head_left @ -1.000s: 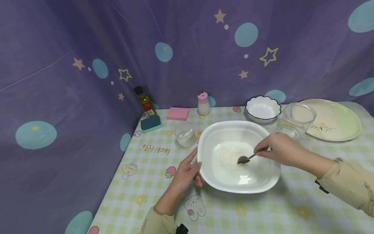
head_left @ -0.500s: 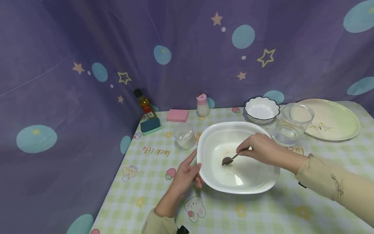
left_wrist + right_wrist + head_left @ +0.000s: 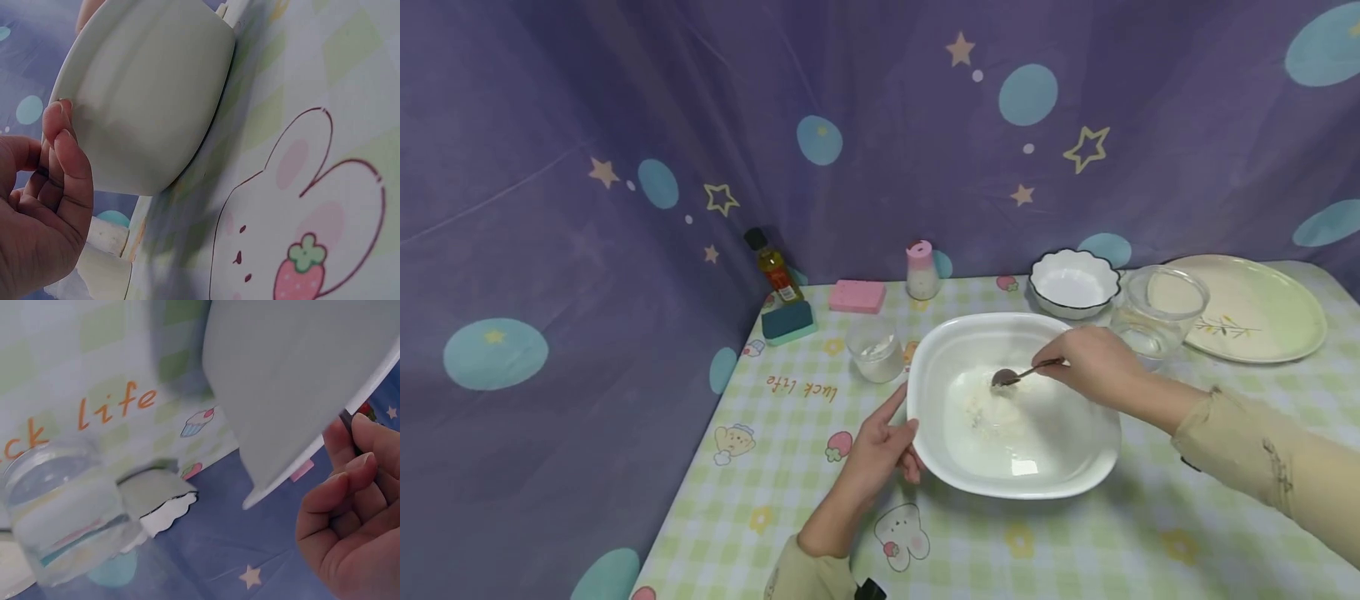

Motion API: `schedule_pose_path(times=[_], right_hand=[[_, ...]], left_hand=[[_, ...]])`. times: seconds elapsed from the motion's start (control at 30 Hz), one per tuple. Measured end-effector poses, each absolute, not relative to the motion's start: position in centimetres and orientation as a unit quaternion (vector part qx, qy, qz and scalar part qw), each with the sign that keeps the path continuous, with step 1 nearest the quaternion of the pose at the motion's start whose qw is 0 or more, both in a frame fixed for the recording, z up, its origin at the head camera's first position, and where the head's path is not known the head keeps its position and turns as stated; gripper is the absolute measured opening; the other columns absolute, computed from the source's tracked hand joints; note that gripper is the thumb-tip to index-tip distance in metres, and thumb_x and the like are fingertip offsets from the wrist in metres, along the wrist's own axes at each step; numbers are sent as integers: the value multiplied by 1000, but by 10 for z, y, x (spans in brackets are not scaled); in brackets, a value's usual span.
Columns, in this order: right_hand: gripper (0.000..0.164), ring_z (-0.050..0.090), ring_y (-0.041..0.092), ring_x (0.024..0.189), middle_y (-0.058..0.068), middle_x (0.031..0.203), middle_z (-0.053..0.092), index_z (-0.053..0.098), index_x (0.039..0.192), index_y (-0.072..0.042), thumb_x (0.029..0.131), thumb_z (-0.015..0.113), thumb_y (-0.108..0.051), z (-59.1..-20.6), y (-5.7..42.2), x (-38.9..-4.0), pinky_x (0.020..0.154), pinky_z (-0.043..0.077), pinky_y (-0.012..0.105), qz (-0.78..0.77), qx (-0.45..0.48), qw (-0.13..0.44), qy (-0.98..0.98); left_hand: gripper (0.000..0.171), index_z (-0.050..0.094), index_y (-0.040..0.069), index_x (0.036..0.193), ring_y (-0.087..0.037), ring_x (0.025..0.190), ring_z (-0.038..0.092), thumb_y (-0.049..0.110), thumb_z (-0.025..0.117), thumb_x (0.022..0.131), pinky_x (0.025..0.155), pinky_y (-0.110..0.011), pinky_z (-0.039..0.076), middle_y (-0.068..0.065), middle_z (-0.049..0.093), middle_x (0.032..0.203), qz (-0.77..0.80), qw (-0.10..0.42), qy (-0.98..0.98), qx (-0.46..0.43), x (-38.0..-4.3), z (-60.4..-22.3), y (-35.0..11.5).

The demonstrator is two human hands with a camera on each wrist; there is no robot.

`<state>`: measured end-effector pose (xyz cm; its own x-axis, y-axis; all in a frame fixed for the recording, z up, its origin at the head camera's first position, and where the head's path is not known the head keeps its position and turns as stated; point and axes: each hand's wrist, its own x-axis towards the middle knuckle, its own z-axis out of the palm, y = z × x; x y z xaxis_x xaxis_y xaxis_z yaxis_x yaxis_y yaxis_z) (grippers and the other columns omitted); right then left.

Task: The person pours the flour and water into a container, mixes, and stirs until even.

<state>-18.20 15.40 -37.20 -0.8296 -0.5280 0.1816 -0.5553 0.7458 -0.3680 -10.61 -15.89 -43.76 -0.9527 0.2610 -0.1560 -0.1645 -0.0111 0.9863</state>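
Observation:
A white basin (image 3: 940, 450) stands on the table with white powder (image 3: 996, 412) and what looks like some liquid in its bottom. My left hand (image 3: 876, 442) grips its left rim, thumb on the rim and the other fingers against the outer wall. In the left wrist view, curled fingers (image 3: 76, 165) show beside that wall. My right hand (image 3: 1093, 367) reaches over the right side and pinches the handle of a small dark metal spoon (image 3: 1004, 378), its bowl low in the basin at the powder. The right wrist view shows only a bit of the handle, as the rim hides the rest.
A clear glass jar (image 3: 1159, 312) with water stands close behind my right hand, near a scalloped bowl (image 3: 1075, 282) and an oval plate (image 3: 1273, 312). A glass cup (image 3: 876, 354) of white powder, a pink-topped shaker (image 3: 922, 271), sponges (image 3: 857, 297) and an oil bottle (image 3: 777, 271) stand left and behind.
My right hand has moved the spoon left and toward me, then back up and right through the powder. The left hand has stayed on the basin's rim.

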Motion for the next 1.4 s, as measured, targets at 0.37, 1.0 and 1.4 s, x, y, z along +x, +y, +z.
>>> schedule_pose_path(times=[0.37, 1.0, 1.4], right_hand=[[11, 66, 10, 74, -14, 80, 71, 79, 84, -22, 79, 80, -13, -359, 177, -163, 64, 53, 34, 189, 321, -26, -928], [12, 67, 10, 73, -10, 82, 73, 79, 85, -19, 79, 80, -9, -376, 147, -166, 63, 53, 33, 238, 336, 39, -911], [12, 68, 17, 74, -7, 82, 73, 79, 86, -17, 79, 79, -8, -371, 167, -174, 64, 53, 38, 201, 312, 33, -928]], left_hand=[[56, 31, 27, 153, -13, 46, 59, 18, 51, 102, 49, -24, 52, -11, 63, 63, 710, 151, 687, 35, -108, -440, -160], [56, 31, 28, 153, -13, 46, 59, 18, 52, 102, 48, -24, 52, -8, 64, 62, 707, 156, 689, 34, -109, -441, -161], [56, 30, 27, 153, -13, 45, 59, 17, 51, 103, 48, -24, 51, -8, 63, 62, 711, 155, 686, 32, -108, -439, -160]])
